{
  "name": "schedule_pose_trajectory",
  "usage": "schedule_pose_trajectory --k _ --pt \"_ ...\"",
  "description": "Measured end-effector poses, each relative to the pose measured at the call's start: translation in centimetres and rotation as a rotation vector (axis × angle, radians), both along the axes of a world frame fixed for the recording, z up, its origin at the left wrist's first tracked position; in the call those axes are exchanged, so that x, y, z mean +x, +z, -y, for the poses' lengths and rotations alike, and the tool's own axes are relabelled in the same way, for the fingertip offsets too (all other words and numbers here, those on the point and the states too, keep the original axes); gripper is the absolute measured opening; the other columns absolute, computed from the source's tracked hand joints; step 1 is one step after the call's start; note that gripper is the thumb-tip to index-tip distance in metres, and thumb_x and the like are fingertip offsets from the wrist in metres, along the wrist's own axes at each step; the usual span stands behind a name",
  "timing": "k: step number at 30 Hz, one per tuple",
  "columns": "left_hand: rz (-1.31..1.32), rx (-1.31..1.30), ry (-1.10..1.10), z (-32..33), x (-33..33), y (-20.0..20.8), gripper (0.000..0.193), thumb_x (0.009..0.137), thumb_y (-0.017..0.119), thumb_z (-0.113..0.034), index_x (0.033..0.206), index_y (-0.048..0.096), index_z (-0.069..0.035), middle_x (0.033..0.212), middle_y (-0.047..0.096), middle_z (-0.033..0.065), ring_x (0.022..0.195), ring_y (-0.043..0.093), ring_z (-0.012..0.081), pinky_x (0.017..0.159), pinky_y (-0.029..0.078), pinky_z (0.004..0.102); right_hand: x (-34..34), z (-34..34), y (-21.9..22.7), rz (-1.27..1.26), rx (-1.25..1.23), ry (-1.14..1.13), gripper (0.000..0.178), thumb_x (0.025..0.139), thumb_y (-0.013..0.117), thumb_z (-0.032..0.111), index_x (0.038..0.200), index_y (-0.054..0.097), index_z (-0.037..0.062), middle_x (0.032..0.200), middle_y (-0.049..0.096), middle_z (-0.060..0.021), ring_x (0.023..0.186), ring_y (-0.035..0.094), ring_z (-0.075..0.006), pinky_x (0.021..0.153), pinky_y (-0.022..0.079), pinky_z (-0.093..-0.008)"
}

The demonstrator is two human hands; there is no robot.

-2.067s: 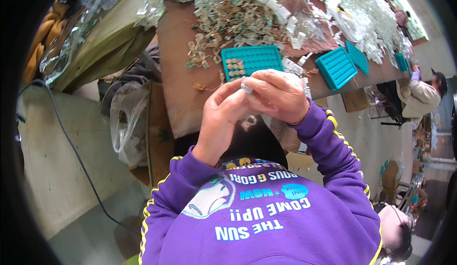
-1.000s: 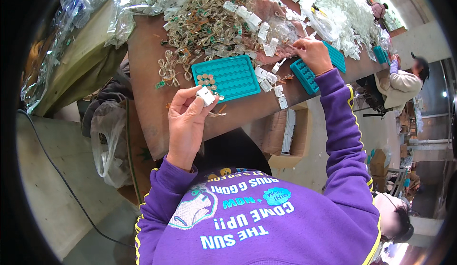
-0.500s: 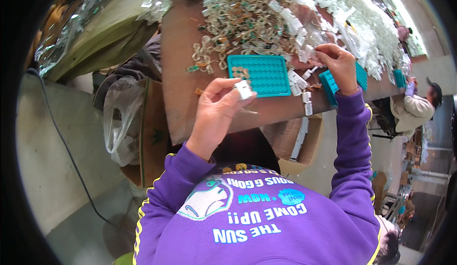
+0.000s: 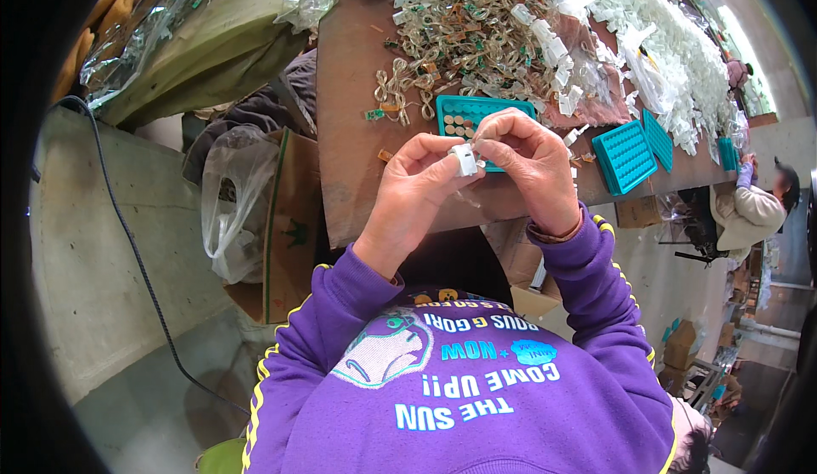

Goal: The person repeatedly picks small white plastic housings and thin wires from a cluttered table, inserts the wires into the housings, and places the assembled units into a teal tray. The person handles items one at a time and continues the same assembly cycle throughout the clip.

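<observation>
At far left, a clear plastic bag hangs at the side of a cardboard box, both just outside the left edge of the bench. Right of the near left corner, the left hand grips a small white slotted case between thumb and fingers, holding it above the bench, in from the near edge. The case lies at the left hand's fingertips and to the left of the right hand; its longer visible side seems, as I judge it past the fingers, to run roughly from near edge toward far edge, with the slot facing up. Behind the hands, a teal tray carries tan discs at its left end. The right hand reaches in, thumb and forefinger drawn together at the case's right side; whether they pinch something small I cannot tell. The left hand is thus the nearer, being in contact. Farther right, a thicker teal tray sits by the near edge; coiled wires heap toward the far edge, with white plastic pieces to their right.
</observation>
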State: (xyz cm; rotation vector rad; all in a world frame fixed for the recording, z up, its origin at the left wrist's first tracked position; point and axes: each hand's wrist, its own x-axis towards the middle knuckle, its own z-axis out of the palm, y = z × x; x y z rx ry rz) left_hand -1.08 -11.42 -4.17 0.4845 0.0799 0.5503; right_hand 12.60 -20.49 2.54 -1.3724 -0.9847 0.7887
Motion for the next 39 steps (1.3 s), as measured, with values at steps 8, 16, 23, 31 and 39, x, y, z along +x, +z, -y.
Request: schedule_pose_trajectory --k 8,16,23,31,39 --pt "-0.023 -0.065 -0.027 -0.2 0.0 -0.2 0.025 0.094 0.063 -0.012 0.114 0.06 0.002 0.107 0.066 0.0118 0.094 0.067 0.0225 0.087 0.057 0.0351 -0.2 0.2 -0.3 0.31 0.045 -0.106 0.007 0.083 0.069 -0.002 0.087 0.063 -0.0029 0.086 0.062 -0.0062 0.078 0.061 -0.0105 0.07 0.051 -0.0234" --pt "-0.057 -0.021 -0.01 0.0 0.1 -0.1 0.025 0.094 0.064 -0.013 0.113 0.061 0.002 0.104 0.067 0.0112 0.089 0.067 0.0219 0.084 0.056 0.034 -0.7 0.5 -0.4 0.261 0.0 -0.123 0.007 0.084 0.068 -0.001 0.089 0.063 -0.0032 0.086 0.062 -0.0063 0.078 0.061 -0.0108 0.07 0.051 -0.0232" --pt "-0.067 -0.002 0.001 0.1 0.2 -0.1 0.025 0.094 0.064 -0.013 0.113 0.062 0.003 0.104 0.067 0.0107 0.089 0.067 0.0217 0.084 0.056 0.0345 -1.5 0.5 -0.6 0.332 0.024 -0.167 0.007 0.081 0.069 -0.002 0.087 0.065 -0.0022 0.085 0.062 -0.0073 0.078 0.062 -0.0127 0.071 0.052 -0.0253" --pt "-0.093 0.002 0.007 0.1 0.2 -0.2 0.026 0.094 0.065 -0.015 0.112 0.062 0.003 0.104 0.066 0.0116 0.089 0.067 0.0217 0.083 0.057 0.034 -1.6 0.5 -1.4 0.116 0.029 -0.158 0.009 0.08 0.07 -0.002 0.088 0.067 -0.0018 0.085 0.063 -0.0065 0.077 0.063 -0.0131 0.07 0.053 -0.0247" --pt "-0.1 -0.002 -0.005 0.0 0.1 -0.2 0.026 0.094 0.065 -0.017 0.111 0.062 0.003 0.103 0.067 0.0114 0.086 0.069 0.0221 0.08 0.057 0.0329 -1.2 0.9 -0.2 0.593 0.087 -0.154 0.009 0.08 0.069 -0.003 0.086 0.063 -0.0017 0.084 0.063 -0.0098 0.075 0.065 -0.02 0.067 0.054 -0.028"
